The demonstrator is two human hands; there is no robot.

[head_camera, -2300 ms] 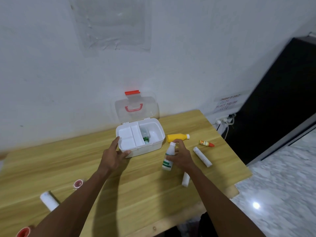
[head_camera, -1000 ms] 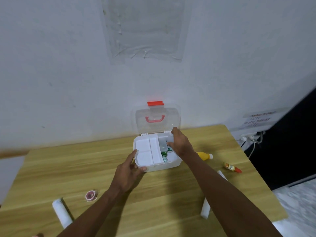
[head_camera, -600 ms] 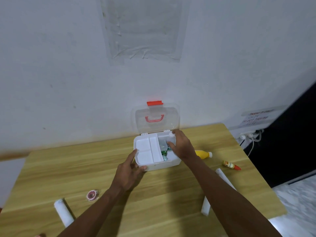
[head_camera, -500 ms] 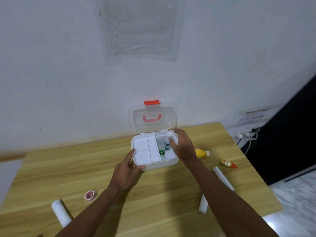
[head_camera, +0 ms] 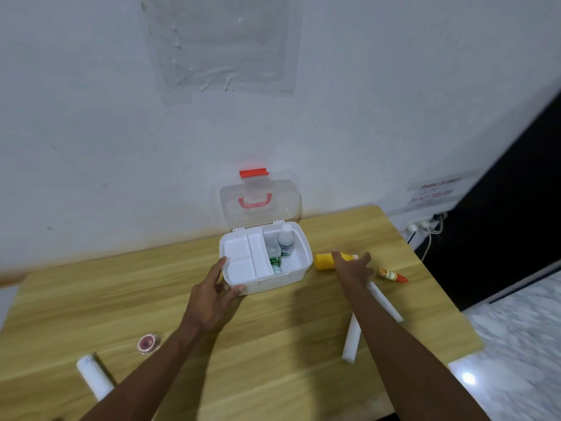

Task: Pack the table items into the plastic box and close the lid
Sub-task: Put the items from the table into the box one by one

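Observation:
The white plastic box [head_camera: 300, 270] stands open at the back middle of the table, its clear lid [head_camera: 259, 202] with red handle and latch upright against the wall. In its right compartment stands a white bottle with green label [head_camera: 286, 241], with other green-labelled items beside it. My left hand [head_camera: 214, 299] rests on the box's front left corner, fingers apart. My right hand [head_camera: 352, 267] hovers over the yellow bottle [head_camera: 324, 261] lying right of the box, fingers spread. I cannot tell whether it touches the bottle.
A small orange tube [head_camera: 391, 275] lies at the right. Two white rolls [head_camera: 385, 302] [head_camera: 350, 338] lie under my right forearm. A red tape roll [head_camera: 147, 342] and a white roll [head_camera: 94, 376] sit front left. The table edge is close on the right, cables beyond it.
My right hand left the white bottle in the box's right compartment and moved right, over the yellow bottle. My left hand stayed on the box.

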